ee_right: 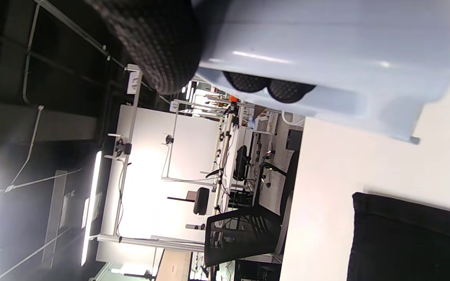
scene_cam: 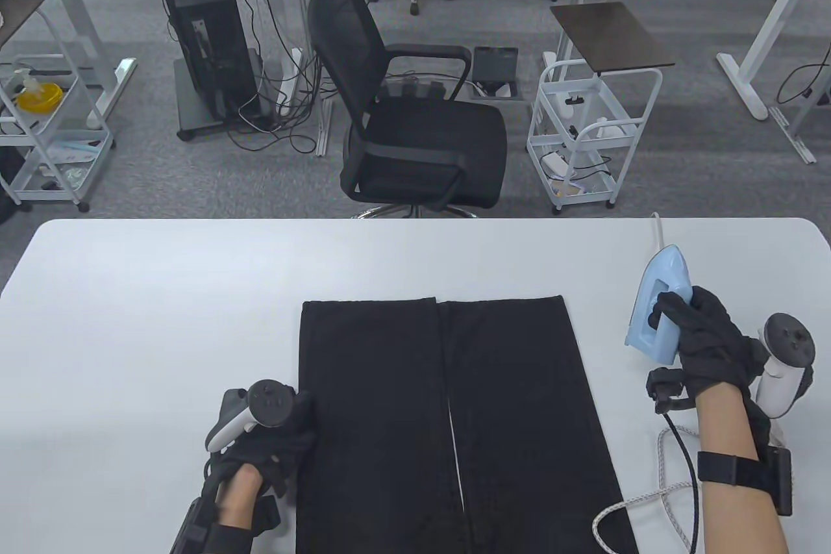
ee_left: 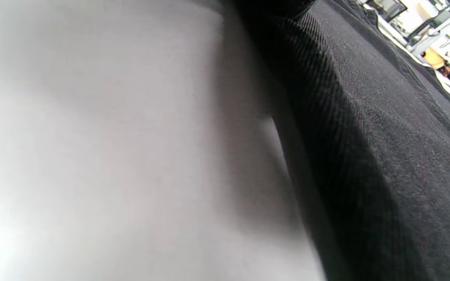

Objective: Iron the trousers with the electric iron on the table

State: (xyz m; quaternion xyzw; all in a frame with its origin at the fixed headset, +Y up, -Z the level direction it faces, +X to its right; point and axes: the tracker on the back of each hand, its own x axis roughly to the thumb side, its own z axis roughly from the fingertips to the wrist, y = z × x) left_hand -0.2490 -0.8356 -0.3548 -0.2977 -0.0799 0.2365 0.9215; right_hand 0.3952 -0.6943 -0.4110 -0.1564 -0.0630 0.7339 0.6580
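Iron in hand, trousers laid flat, no pass begun.

We see the right hand [scene_cam: 704,346] curled round the handle of the pale blue iron [scene_cam: 657,304], which stands on the white table [scene_cam: 162,294] well to the right of the black trousers [scene_cam: 454,424]; its cord [scene_cam: 649,495] loops near the trouser edge. The left hand [scene_cam: 266,443] rests at the left edge of the cloth, fingers hidden under the tracker, so we cannot tell how far open it is or whether it holds the fabric. Our judgement: lift the iron clear, bring it flat onto the near leg, keep the cord off the cloth, and let the left hand pin the fabric taut, fingers away from the hot plate.
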